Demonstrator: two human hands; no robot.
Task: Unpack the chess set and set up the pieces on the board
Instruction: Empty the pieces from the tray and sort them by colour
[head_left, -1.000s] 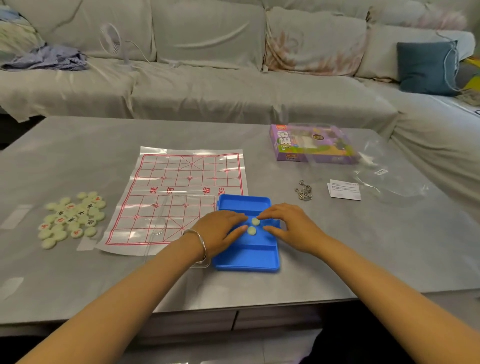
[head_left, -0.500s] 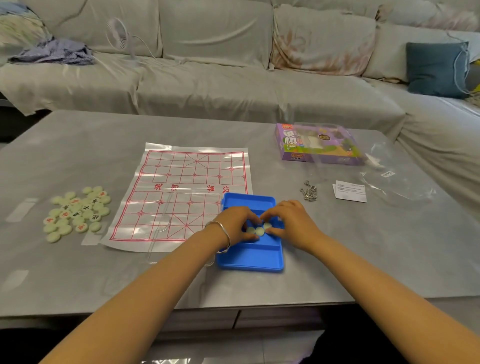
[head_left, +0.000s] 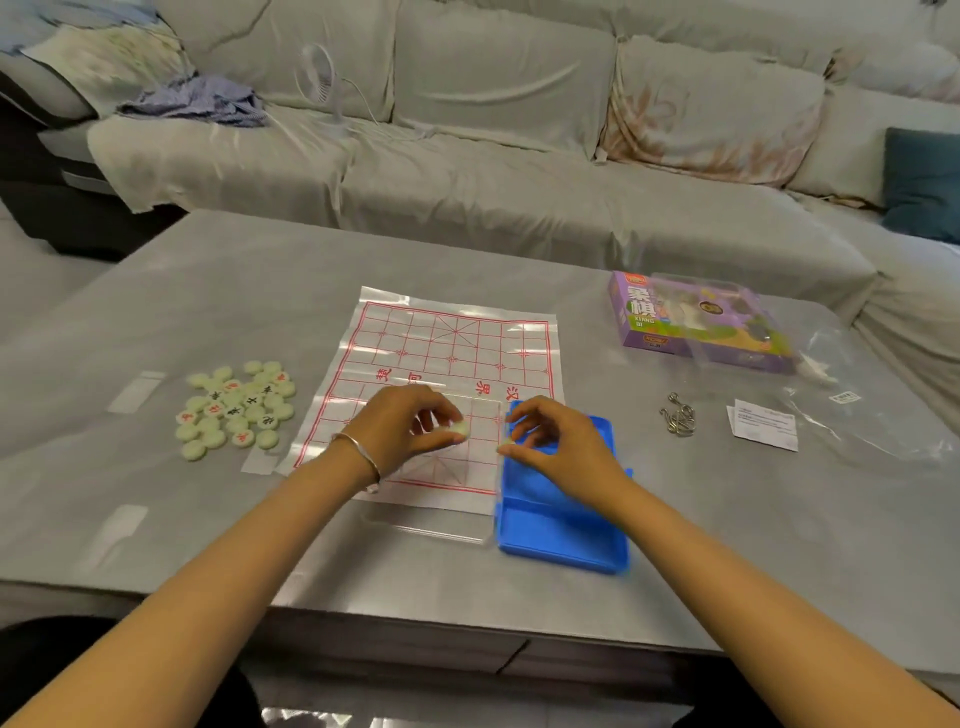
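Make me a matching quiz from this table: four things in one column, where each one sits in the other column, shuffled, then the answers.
Things
1. heap of pale round chess pieces
2. blue plastic tray
3. purple cardboard game box
4. white paper slip

Places
A. against the near right corner of the red-lined plastic board sheet
B. right of the cluster of metal rings
C. left of the board sheet
D. straight behind the rings

Pairs: 1-C, 2-A, 3-D, 4-B
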